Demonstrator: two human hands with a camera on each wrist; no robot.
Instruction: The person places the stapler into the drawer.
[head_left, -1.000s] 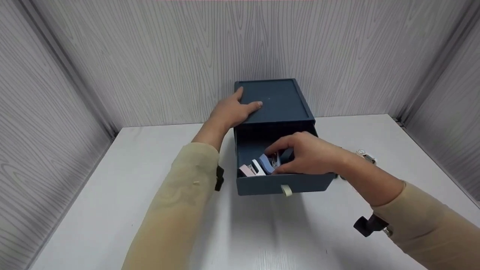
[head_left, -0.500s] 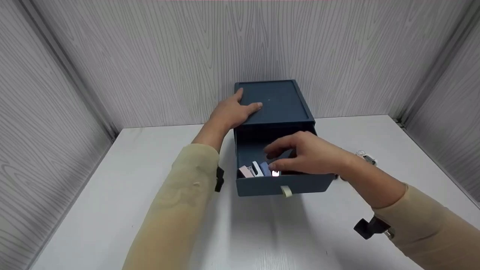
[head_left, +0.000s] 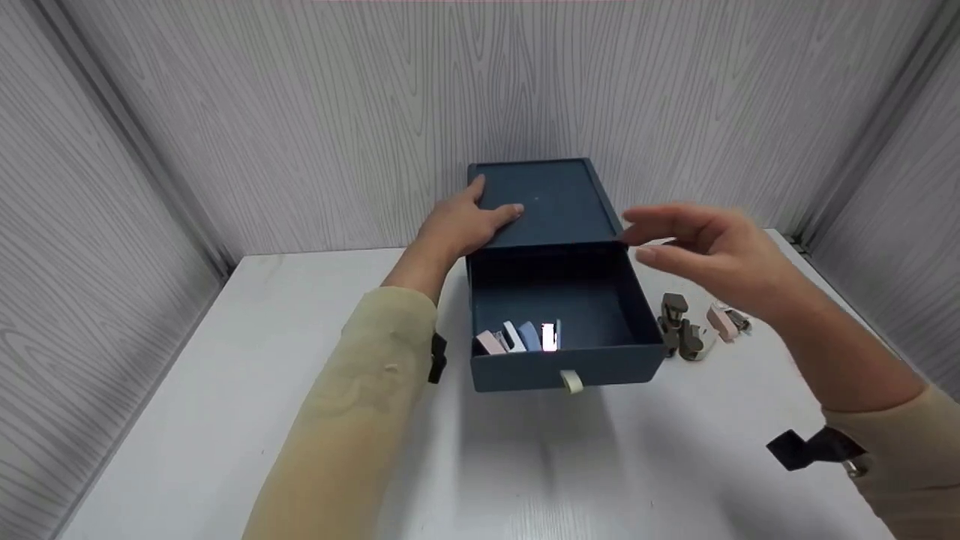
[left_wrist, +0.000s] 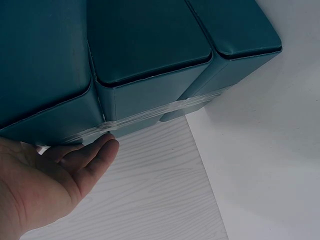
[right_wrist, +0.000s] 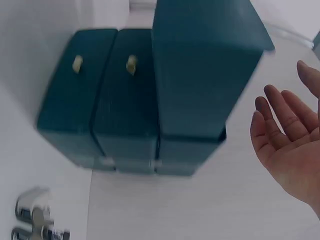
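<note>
Staplers [head_left: 517,337] stand on end in a row at the front left of the pulled-out drawer [head_left: 637,330]: a pink one, a white one, a blue one and, last, a shiny one whose metal glares. They lean side by side against the drawer's front wall. By their look they are small plastic-and-metal desk staplers, so I judge them light, stiff and a little slick on the smooth shells; the hinged top would flap if taken by one end, so the sound hold is across the two flat sides near the middle, pinched between thumb and fingers. The drawer is part of a dark blue box [head_left: 547,199] that seems covered in smooth leather-like skin; a cream pull tab [head_left: 571,381] hangs from its front. The box stands on the white table [head_left: 225,420] against the back panel. The left hand [head_left: 461,221] lies flat on the box's lid with fingers straight, steadying it. The right hand [head_left: 712,251] hovers in the air above the drawer's right edge, released, fingers loosely spread and holding nothing. To the right of the drawer, on the table, lie more staplers: a brown one [head_left: 679,330] and a pink one [head_left: 724,322], near each other, apart from the box
</note>
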